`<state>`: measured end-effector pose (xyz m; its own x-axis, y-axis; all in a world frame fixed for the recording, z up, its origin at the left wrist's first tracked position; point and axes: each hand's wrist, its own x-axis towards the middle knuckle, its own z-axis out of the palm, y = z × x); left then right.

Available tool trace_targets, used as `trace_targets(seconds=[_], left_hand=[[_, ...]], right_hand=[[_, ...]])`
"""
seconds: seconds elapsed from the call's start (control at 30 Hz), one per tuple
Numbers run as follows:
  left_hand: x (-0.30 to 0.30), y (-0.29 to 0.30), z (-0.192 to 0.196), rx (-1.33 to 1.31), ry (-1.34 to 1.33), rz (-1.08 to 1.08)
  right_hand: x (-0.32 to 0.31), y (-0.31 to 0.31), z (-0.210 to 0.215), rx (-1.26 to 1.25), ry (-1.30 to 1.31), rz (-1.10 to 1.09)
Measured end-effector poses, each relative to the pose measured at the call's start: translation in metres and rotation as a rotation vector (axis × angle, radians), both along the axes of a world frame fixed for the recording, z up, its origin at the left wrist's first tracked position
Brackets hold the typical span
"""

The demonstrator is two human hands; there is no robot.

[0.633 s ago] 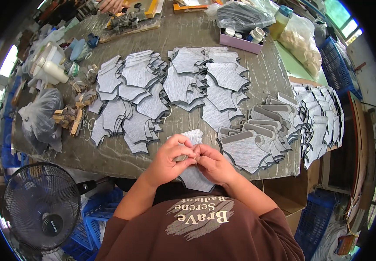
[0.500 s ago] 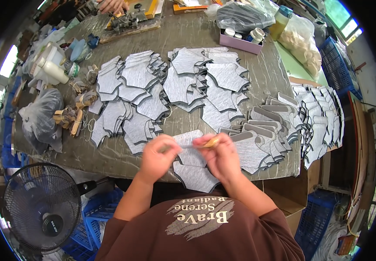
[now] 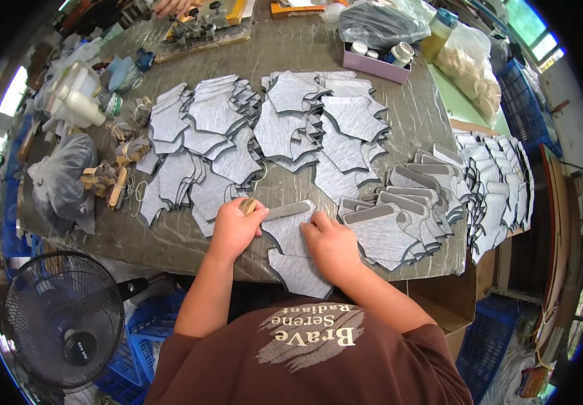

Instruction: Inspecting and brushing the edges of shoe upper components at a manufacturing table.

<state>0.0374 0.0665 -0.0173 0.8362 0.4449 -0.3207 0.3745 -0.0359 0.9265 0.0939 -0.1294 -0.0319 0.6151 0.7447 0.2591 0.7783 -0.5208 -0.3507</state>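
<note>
In front of me on the table lies a grey heather fabric piece [image 3: 290, 235] with curved cut edges. A dark grey strip [image 3: 288, 210] runs along its far edge. My left hand [image 3: 234, 228] is closed around a small brownish bundle of strips [image 3: 248, 205], its thumb at the strip's left end. My right hand [image 3: 332, 247] is curled, with its fingertips on the fabric piece's right side near the strip. Another grey piece [image 3: 299, 273] lies under the near end, overhanging the table edge. Beside my right hand are overlapping pieces [image 3: 386, 237] bearing similar dark strips.
Overlapping grey pieces [image 3: 220, 111] cover the table's middle. More pieces [image 3: 497, 185] lie at the right. Tied strip bundles [image 3: 102, 181] and a plastic bag [image 3: 67, 179] sit left. A purple box [image 3: 376, 66] holds bottles. A fan [image 3: 65, 322] stands lower left. Another person's hand [image 3: 175, 7] shows far off.
My hands have come down and apart onto the fabric piece. A dark strip now lies along its far edge. The small bundle has passed from my right hand to my left.
</note>
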Motion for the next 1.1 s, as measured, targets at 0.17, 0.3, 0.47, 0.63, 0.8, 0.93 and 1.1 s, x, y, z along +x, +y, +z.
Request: trace_targets(seconds=[0.17,0.3,0.47,0.63,0.8,0.93,1.1], left_hand=[[0.002,0.0,0.0,0.0,0.008,-0.007],[0.004,-0.001,-0.001,-0.017,0.016,0.012],[0.004,-0.003,-0.002,0.013,0.028,0.015],[0.002,-0.002,-0.012,0.356,0.024,-0.073],[0.004,-0.007,-0.008,0.688,-0.092,-0.136],[0.0,-0.007,-0.016,0.74,-0.489,-0.053],[-0.021,-0.02,-0.001,-0.147,-0.367,0.05]], right_hand=[[0.0,0.0,0.003,-0.003,0.035,0.002],[0.0,0.0,0.001,-0.011,0.023,-0.009],[-0.001,0.002,0.003,-0.124,-0.029,0.049],[-0.001,0.002,0.004,-0.157,-0.024,0.052],[0.0,0.001,0.003,-0.134,-0.004,0.044],[-0.003,-0.001,0.0,0.131,0.109,-0.095],[0.002,-0.006,0.002,0.507,0.661,-0.224]])
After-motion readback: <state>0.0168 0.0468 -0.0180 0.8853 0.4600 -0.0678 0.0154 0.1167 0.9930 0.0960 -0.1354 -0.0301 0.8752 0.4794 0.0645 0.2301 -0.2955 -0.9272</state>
